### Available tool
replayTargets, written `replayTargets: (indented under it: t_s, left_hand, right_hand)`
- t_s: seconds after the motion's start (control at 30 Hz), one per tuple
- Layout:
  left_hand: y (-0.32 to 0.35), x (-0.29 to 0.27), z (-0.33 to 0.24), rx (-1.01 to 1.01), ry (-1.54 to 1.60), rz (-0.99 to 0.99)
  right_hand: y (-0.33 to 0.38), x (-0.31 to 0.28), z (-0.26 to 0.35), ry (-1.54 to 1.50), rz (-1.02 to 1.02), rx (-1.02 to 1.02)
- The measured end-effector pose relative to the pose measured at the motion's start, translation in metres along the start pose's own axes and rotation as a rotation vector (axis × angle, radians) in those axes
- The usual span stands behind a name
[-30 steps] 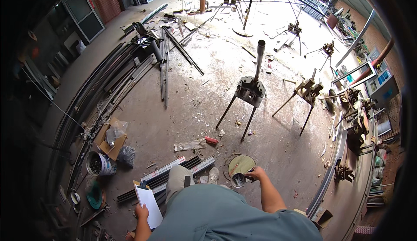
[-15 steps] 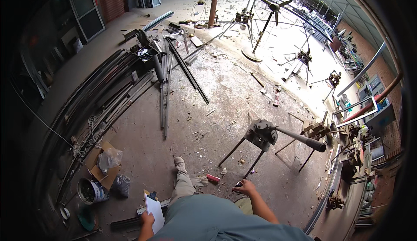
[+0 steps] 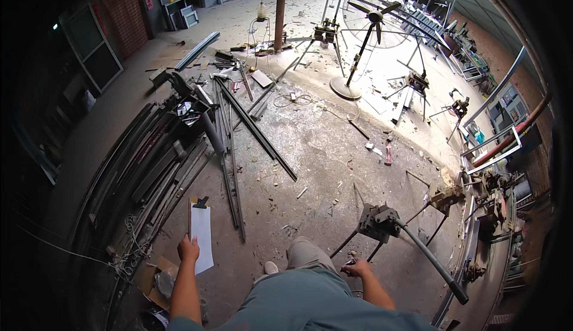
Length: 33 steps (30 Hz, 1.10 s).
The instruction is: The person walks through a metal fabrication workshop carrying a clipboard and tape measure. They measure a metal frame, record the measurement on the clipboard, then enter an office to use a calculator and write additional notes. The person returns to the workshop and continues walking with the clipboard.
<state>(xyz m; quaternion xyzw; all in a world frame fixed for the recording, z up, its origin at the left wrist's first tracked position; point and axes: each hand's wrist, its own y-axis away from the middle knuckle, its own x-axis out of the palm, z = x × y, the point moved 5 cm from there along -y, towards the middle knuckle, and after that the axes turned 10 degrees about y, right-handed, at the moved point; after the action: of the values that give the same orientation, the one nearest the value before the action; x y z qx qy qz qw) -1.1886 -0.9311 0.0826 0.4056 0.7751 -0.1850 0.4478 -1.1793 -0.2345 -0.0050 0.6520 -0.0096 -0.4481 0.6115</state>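
Observation:
My left hand (image 3: 188,249) grips the edge of a clipboard (image 3: 201,239) bearing white paper, its dark clip (image 3: 202,202) at the far end. The clipboard is held out over the floor, left of my body. My right hand (image 3: 356,266) is closed by my right side, round a small dark object whose kind I cannot make out. Just beyond that hand stands a hand-lever machine (image 3: 378,222) on metal legs, with a long grey lever (image 3: 433,263) slanting down to the right. The hand looks apart from the machine.
Long metal profiles (image 3: 138,158) lie heaped at the left, with loose bars (image 3: 256,129) ahead of them. A cardboard box (image 3: 156,281) sits at the lower left. Farther off stand a pedestal fan (image 3: 358,56) and a rusty post (image 3: 280,14). Another machine (image 3: 446,198) is at the right.
My left hand has lifted the clipboard forward, away from my body. My view has shifted as I step on, and the lever machine now appears lower and farther right. My right hand stays closed.

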Motion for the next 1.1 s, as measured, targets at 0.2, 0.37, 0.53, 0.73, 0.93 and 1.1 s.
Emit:
replayTargets:
  t_s: [0.2,0.37,0.53,0.73,0.93,1.1]
  left_hand:
    - [-0.078,0.042,-0.023,-0.08,-0.145,0.173]
    - [-0.092,0.071,-0.032,-0.35,-0.18,0.283]
    - [-0.122,0.082,-0.066,-0.395,-0.086,0.185]
    - [-0.2,0.108,-0.111,-0.476,-0.042,0.186]
    - [-0.322,0.153,-0.128,-0.471,0.003,0.209]
    - [-0.449,0.192,-0.13,-0.569,-0.005,0.271]
  right_hand:
    - [-0.058,-0.023,0.087,0.321,0.036,-0.007]
    - [-0.174,-0.059,0.141,0.539,0.228,0.045]
    - [-0.263,-0.177,0.277,0.425,0.03,-0.195]
    - [-0.327,-0.311,0.473,0.102,-0.015,-0.385]
    - [-0.367,-0.342,0.632,0.292,-0.129,-0.469]
    - [-0.406,-0.343,0.732,0.376,-0.056,-0.405]
